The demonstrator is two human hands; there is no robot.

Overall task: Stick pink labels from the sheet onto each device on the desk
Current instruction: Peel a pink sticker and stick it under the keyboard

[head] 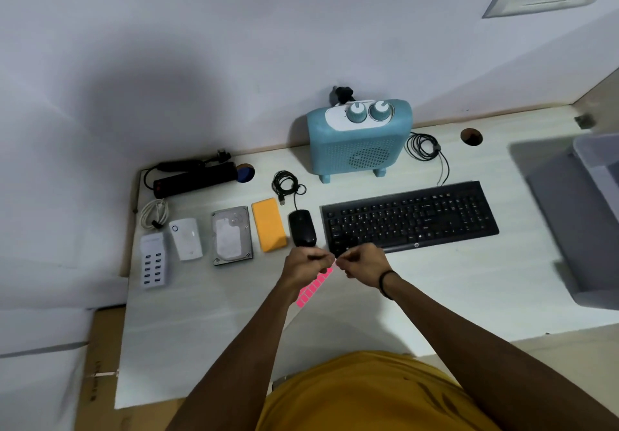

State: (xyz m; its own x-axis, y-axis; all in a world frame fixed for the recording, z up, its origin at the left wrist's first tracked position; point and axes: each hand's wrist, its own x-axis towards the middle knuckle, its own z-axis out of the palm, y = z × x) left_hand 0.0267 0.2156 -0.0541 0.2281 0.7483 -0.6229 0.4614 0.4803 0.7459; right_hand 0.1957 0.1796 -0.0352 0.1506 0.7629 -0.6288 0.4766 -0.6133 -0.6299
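My left hand (306, 268) holds the pink label sheet (313, 288) above the desk, just in front of the black mouse (302, 228). My right hand (363, 263) pinches at the sheet's top corner, fingertips touching those of the left. A row of devices lies on the desk: white USB hub (154, 259), white adapter (186, 238), hard drive (231, 234), orange block (269, 224), black keyboard (410, 218), blue fan heater (358, 139) and black power strip (196, 177). No pink label shows on any device.
A white desk (201, 330) stands against the wall. Coiled cables lie by the hub (154, 214), behind the mouse (286, 184) and beside the heater (423, 146). A grey bin (582, 216) stands at the right edge. A cable hole (471, 136) sits at the back.
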